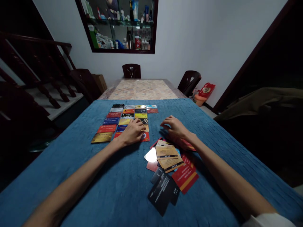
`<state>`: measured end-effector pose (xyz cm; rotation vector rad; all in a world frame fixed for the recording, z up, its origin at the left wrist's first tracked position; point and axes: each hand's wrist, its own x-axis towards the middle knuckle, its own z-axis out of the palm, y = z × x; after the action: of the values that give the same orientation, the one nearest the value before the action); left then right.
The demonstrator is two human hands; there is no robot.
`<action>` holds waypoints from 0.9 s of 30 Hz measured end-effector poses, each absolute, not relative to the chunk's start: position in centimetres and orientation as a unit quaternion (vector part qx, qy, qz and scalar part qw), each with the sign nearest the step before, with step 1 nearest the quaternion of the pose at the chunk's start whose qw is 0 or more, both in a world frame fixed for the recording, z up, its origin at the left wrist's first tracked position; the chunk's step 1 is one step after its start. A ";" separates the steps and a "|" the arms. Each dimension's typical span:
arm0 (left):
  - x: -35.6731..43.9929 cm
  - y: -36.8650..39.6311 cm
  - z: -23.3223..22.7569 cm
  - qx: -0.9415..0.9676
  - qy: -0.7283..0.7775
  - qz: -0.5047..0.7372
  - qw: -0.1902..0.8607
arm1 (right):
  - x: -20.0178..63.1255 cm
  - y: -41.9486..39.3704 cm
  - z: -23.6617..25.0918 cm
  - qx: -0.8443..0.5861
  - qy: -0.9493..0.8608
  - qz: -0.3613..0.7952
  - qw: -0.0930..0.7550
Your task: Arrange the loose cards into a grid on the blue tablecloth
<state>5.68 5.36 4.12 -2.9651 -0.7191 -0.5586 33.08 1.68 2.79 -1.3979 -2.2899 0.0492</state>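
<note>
Rows of plastic cards lie in columns on the blue cloth, among them a gold card [102,137], a red card [107,128] and a blue card [111,121]. My left hand [134,130] rests over the lower cards of these columns, fingers bent and slightly spread, partly hiding them. To the right, my right hand [175,127] hovers at the top of a loose pile, its fingers curved and apart with nothing visible in them. That heap overlaps in several layers: tan cards [167,152], a red card with an orange stripe [186,178] and black cards [162,194].
The blue cloth [123,195] covers the near part of the table; its patterned far top [144,88] shows beyond. Dark chairs [131,71] stand around it. A glass-shelved wall cabinet [120,22] is behind, and a red bag [207,90] sits at the right.
</note>
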 end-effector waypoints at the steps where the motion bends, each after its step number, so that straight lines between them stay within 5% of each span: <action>1: 6.1 5.0 4.3 -0.956 -0.230 -0.181 0.023 | 33.8 1.2 2.7 -0.511 -0.829 0.018 0.228; 27: 18.4 -0.4 4.3 -0.965 -0.250 -0.075 0.011 | 39.1 -2.6 -0.8 -0.542 -0.815 0.058 0.197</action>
<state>18.36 -0.39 4.30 -3.0118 -0.7790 -0.2332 39.14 -2.64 -0.76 -1.5172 -2.2815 0.1612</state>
